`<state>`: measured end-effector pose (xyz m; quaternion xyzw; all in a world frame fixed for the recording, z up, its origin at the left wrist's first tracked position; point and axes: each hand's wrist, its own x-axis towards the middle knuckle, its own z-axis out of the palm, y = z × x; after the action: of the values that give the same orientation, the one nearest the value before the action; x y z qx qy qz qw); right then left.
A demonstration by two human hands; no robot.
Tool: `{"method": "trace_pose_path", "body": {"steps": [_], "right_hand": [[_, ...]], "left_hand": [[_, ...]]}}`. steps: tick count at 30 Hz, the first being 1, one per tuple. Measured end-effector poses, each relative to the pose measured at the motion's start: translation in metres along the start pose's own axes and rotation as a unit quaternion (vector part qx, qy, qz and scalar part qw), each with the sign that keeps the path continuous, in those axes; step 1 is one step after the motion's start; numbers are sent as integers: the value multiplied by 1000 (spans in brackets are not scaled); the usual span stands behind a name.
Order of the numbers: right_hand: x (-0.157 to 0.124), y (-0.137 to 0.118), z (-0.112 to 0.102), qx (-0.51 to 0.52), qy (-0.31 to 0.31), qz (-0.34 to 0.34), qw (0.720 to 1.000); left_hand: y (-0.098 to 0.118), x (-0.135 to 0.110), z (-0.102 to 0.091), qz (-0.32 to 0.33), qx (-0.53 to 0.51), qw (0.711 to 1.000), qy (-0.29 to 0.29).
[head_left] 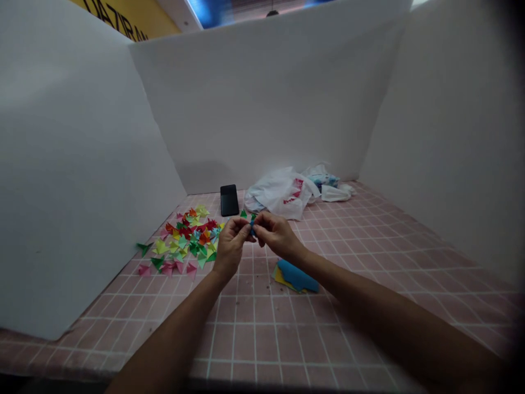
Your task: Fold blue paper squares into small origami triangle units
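My left hand (231,243) and my right hand (275,233) meet above the middle of the pink tiled table (262,328). Both pinch a small blue piece of folded paper (251,230) between their fingertips. A small green folded piece (244,214) lies just behind the hands. To the left lies a heap of several folded paper triangles (186,241) in green, yellow, red, pink and orange. Under my right wrist rests a small stack of blue and yellow paper sheets (296,276).
A black phone (229,200) lies flat behind the triangles. White plastic bags (287,194) are bunched at the back, right of the phone. White foam boards (262,104) wall the table at left, back and right.
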<state>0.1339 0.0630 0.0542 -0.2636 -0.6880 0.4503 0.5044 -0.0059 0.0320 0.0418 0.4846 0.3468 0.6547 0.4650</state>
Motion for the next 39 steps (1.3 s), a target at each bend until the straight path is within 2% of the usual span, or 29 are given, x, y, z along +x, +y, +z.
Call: {"method": "trace_pose_path", "body": {"steps": [5,12,19,24,28,32,35,39], "right_hand": [[1,-1,-1,76,-40,28,996],[1,1,-4,198,-83,93,972],[2,7,-2,208,-121,57,969],[2,8,-3,200,-130,66,969],[0,7,-1,149,-101,63,982],[-2,4,2,14,-11,24,1000],[-3,0,3,-83,28,-16,996],[-5,-5,4,-156,40,-51,986]], "left_hand": [[-3,2,0,-45,-73,996,-1],[-3,3,1,-76,-136,988,13],[2,2,2,-103,-180,978,28],[4,3,3,-125,-190,973,28],[0,3,3,-117,-179,976,34],[-5,1,5,-98,-144,984,39],[-8,-2,6,-76,-106,991,38],[-8,-5,5,-46,-50,997,30]]}}
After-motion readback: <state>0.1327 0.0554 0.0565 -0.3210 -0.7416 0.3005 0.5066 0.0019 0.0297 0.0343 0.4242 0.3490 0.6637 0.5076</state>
